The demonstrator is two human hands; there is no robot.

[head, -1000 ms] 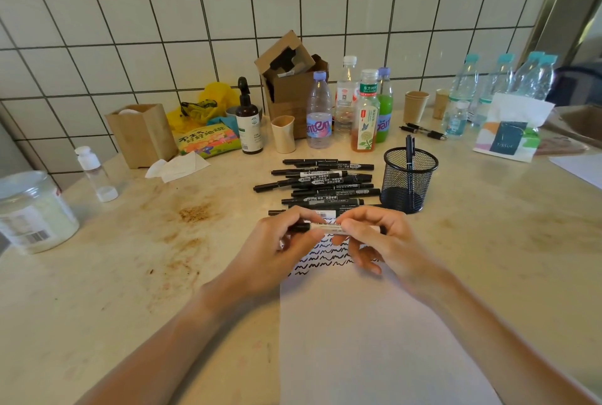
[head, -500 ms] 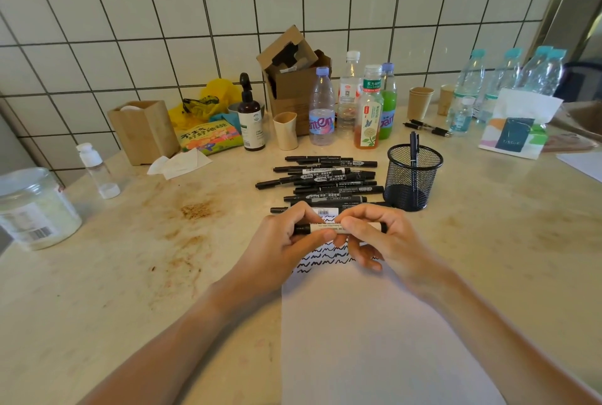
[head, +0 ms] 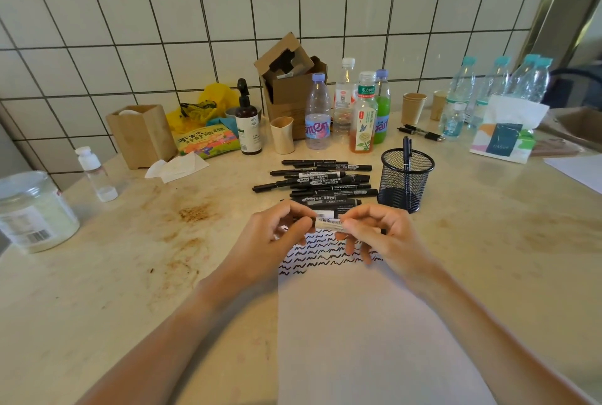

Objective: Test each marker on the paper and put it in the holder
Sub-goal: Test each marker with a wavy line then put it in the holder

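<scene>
Marker (head: 329, 223): pale-labelled barrel, held level above the far end of the paper (head: 365, 333), just over rows of black squiggles (head: 321, 253). Left hand (head: 277, 235) pinched one end with curled fingers; right hand (head: 379, 232) pinched the other end likewise. Markers, black, loose pile (head: 321, 181): lay on the table (head: 136, 274) just beyond the hands. Mesh holder (head: 405, 179): stood right of the pile, one pen (head: 406, 152) upright inside. Bottles (head: 350, 111), cardboard box (head: 290, 85): ranged along the tiled wall.
</scene>
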